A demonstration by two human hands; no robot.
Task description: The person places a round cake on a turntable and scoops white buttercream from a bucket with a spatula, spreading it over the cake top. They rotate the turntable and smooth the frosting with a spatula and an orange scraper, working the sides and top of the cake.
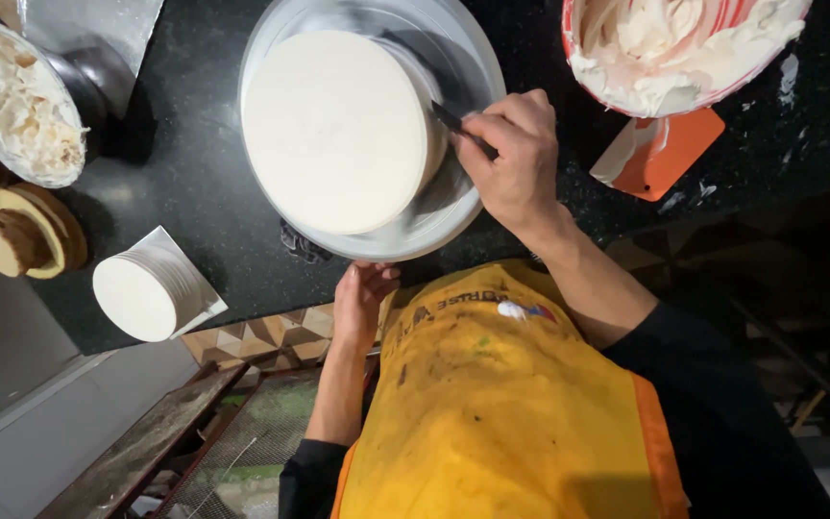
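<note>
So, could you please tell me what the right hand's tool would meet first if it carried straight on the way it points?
The right hand aims its dark blade up-left; its tip already seems to touch the white cake's side on the turntable, though depth is unclear.

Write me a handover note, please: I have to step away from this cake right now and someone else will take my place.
Right hand: grips a dark-handled spatula with its blade against the side of the white frosted cake.
Left hand: at the near rim of the grey turntable that carries the cake.
Bowl of white cream sits to the right, an orange scraper beside it. A second bowl and a smaller white cake lie to the left.
Done: top and visible side are covered and look smooth.
Left: the side is being smoothed; the far side cannot be judged.
</note>
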